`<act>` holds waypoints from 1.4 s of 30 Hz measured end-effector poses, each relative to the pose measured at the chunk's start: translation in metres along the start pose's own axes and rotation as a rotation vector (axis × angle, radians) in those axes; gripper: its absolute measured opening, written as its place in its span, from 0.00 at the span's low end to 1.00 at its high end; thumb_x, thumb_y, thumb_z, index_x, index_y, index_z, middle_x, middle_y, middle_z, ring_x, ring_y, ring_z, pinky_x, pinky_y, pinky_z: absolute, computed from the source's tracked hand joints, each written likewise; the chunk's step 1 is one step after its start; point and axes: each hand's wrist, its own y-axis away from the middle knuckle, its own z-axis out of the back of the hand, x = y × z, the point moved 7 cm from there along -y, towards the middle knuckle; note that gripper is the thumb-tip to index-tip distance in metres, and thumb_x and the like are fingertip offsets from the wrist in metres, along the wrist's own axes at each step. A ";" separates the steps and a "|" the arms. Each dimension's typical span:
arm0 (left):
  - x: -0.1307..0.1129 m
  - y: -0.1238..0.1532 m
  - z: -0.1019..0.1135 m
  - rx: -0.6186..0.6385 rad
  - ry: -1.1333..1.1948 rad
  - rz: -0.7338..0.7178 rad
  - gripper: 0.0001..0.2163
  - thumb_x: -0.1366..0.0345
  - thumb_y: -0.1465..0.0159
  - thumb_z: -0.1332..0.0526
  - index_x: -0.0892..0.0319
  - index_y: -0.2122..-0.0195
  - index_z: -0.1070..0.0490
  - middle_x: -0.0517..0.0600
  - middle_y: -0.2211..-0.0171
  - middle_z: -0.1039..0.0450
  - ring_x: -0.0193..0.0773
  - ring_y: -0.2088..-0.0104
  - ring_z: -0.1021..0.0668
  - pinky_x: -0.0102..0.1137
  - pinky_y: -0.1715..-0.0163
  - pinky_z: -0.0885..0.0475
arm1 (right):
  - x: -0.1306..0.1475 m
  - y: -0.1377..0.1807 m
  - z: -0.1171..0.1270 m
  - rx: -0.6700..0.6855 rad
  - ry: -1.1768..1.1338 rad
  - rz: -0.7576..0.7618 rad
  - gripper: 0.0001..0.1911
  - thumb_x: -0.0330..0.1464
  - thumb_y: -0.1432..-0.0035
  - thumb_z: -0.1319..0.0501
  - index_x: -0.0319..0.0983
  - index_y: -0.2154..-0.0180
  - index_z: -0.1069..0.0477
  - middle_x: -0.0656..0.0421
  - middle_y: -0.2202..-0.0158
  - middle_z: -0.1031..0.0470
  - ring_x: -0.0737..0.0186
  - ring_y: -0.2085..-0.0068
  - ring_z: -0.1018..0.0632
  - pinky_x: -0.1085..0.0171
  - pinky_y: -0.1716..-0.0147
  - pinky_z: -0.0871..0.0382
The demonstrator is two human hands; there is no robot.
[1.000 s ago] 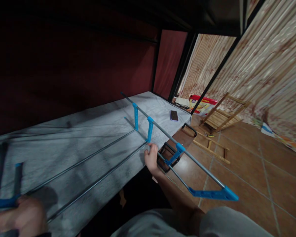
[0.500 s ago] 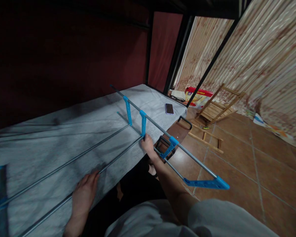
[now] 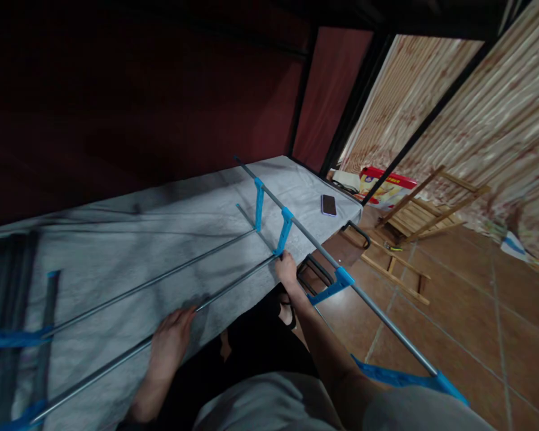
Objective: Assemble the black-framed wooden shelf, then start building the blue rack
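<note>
A frame of grey metal tubes with blue plastic brackets lies across the bed-like surface. My left hand (image 3: 170, 338) is closed over the near long tube (image 3: 236, 284), about midway along it. My right hand (image 3: 286, 269) grips the other end of this tube, where it meets the foot of a blue bracket (image 3: 284, 230); the fingertips are partly hidden. A second long tube (image 3: 155, 280) runs alongside, farther from me, to another blue bracket (image 3: 259, 203). An upper crosswise tube (image 3: 312, 239) links the bracket tops and extends past my right arm to a blue end piece (image 3: 404, 377).
Several dark grey tubes (image 3: 4, 299) stand at the left edge. A phone (image 3: 328, 205) rests on the grey sheet (image 3: 117, 239). Beyond are a red box (image 3: 388, 187), a wooden folding chair (image 3: 426, 209), a wooden frame piece (image 3: 395, 270) on the tiled floor, and black metal handles (image 3: 357, 230).
My view has swung left, so the frame appears farther right and more grey tubes show at the left. Both hands keep to the same places on the near tube.
</note>
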 end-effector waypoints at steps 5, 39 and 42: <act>-0.001 0.001 -0.003 0.029 -0.002 0.045 0.18 0.62 0.30 0.53 0.59 0.53 0.23 0.56 0.60 0.21 0.45 0.60 0.21 0.38 0.57 0.26 | -0.003 0.003 0.001 -0.035 0.001 0.014 0.18 0.29 0.43 0.46 0.34 0.52 0.28 0.44 0.53 0.23 0.52 0.52 0.23 0.62 0.53 0.33; -0.017 0.009 0.021 0.205 0.046 0.286 0.16 0.64 0.29 0.50 0.52 0.48 0.26 0.54 0.54 0.25 0.43 0.53 0.24 0.37 0.50 0.32 | -0.026 -0.032 -0.028 0.156 0.055 0.204 0.30 0.44 0.48 0.50 0.29 0.53 0.26 0.37 0.60 0.22 0.37 0.52 0.22 0.53 0.58 0.31; -0.013 0.008 0.022 0.207 0.047 0.306 0.16 0.63 0.29 0.50 0.52 0.48 0.26 0.54 0.53 0.25 0.43 0.54 0.24 0.37 0.51 0.31 | -0.021 -0.034 -0.031 0.172 0.058 0.239 0.30 0.45 0.49 0.49 0.30 0.55 0.26 0.38 0.60 0.22 0.39 0.53 0.22 0.54 0.57 0.31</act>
